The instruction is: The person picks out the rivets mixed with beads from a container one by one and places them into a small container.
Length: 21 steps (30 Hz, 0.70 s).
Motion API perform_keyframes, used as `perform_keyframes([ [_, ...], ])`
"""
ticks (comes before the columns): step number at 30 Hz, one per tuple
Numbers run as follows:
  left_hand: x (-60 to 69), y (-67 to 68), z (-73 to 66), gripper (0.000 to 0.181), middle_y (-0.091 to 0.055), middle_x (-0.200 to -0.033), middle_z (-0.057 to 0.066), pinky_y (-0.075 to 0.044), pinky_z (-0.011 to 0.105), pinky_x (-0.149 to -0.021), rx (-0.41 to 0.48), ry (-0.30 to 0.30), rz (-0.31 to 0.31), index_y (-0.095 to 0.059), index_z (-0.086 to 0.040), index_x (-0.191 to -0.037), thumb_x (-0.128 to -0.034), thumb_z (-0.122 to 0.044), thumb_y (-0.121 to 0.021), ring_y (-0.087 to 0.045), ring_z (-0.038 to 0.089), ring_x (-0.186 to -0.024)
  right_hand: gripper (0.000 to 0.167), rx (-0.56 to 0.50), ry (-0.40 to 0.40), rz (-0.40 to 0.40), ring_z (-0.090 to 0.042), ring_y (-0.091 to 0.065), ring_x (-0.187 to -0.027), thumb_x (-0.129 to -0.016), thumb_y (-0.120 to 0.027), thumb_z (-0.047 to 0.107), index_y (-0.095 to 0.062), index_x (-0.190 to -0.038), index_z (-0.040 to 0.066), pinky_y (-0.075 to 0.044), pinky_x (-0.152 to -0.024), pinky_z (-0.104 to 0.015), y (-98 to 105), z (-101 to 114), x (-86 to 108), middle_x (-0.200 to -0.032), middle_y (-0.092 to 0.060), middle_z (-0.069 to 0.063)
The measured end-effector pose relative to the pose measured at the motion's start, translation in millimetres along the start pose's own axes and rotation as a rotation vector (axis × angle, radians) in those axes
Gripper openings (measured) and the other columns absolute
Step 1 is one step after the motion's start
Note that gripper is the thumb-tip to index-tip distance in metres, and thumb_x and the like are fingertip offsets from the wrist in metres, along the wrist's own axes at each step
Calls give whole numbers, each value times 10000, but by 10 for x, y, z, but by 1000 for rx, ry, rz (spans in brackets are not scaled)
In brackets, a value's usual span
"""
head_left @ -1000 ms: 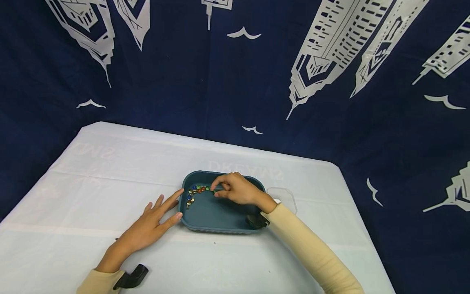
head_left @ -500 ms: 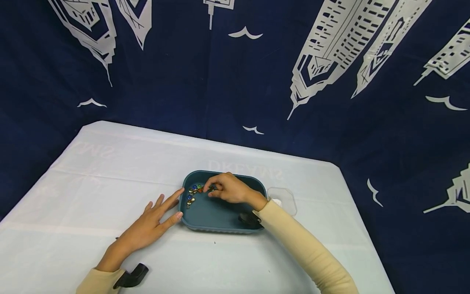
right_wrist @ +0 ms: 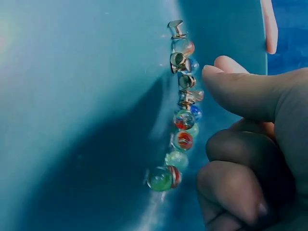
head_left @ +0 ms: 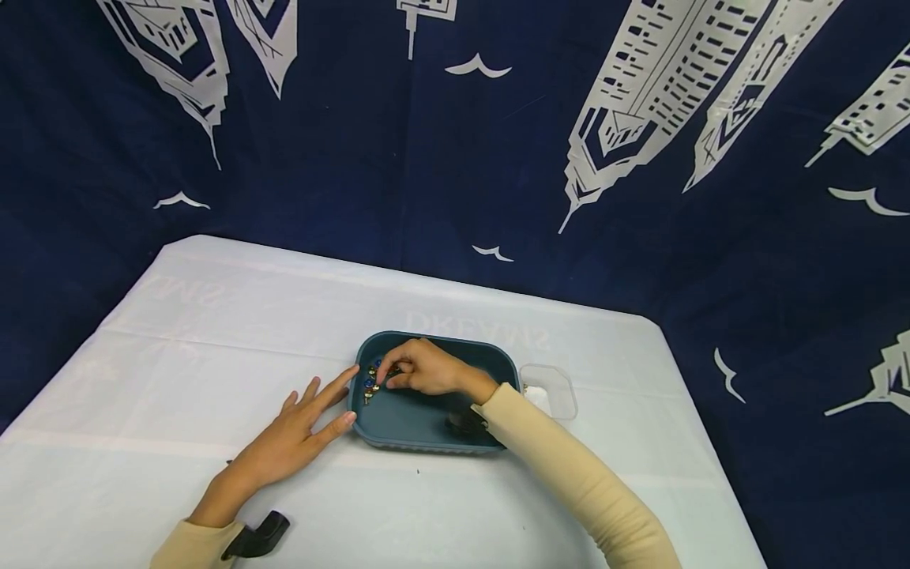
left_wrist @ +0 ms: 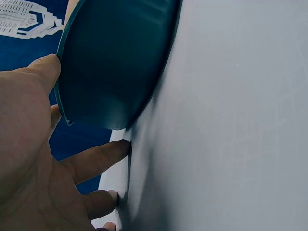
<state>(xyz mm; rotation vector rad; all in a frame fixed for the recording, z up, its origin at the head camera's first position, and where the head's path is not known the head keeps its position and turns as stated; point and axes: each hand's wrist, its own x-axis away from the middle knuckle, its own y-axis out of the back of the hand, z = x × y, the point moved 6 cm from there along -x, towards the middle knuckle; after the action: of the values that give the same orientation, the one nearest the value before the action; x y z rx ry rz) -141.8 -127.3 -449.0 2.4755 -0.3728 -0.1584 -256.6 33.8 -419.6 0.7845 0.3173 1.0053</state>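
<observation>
A dark teal tray lies on the white-covered table. Along its left inner side runs a row of glass marbles and small gold-coloured metal studs with flat round heads. My left hand has its fingers spread; thumb and fingertips touch the tray's left rim. My right hand reaches inside, over the upper left of the tray. Its thumb points at the row without touching it, and the other fingers are bent. I see nothing held between them. Part of the row is hidden behind this hand in the head view.
To the right of the tray stands a shallow clear plastic box with something white in it. A dark blue curtain with white building prints hangs behind the table. Small dark specks dot the white cloth.
My right hand has moved left along the row inside the tray, toward the left wall. My left hand has stayed at the rim.
</observation>
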Motion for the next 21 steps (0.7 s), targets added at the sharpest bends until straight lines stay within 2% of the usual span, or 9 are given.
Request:
perform_keyframes([
  [8, 5, 2, -13, 632, -512, -1480, 192, -21, 803, -1086, 0, -7, 2, -217, -390, -1594, -1040, -430, -518, -107, 606, -1456, 147, -38, -12, 18, -52, -282, -503, -917, -711, 27, -751, -1058, 45, -377, -626, -163, -66, -40, -69, -507, -259, 77],
  [21, 6, -5, 7, 634, -517, -1476, 188, -28, 801, -1088, -8, -10, -3, -212, -399, -1593, -1039, -435, -518, -119, 605, -1456, 134, -12, -63, 53, -49, -321, -477, -913, -735, 80, -760, -1045, 91, -360, -564, -166, -150, -109, -116, -491, -308, 74],
])
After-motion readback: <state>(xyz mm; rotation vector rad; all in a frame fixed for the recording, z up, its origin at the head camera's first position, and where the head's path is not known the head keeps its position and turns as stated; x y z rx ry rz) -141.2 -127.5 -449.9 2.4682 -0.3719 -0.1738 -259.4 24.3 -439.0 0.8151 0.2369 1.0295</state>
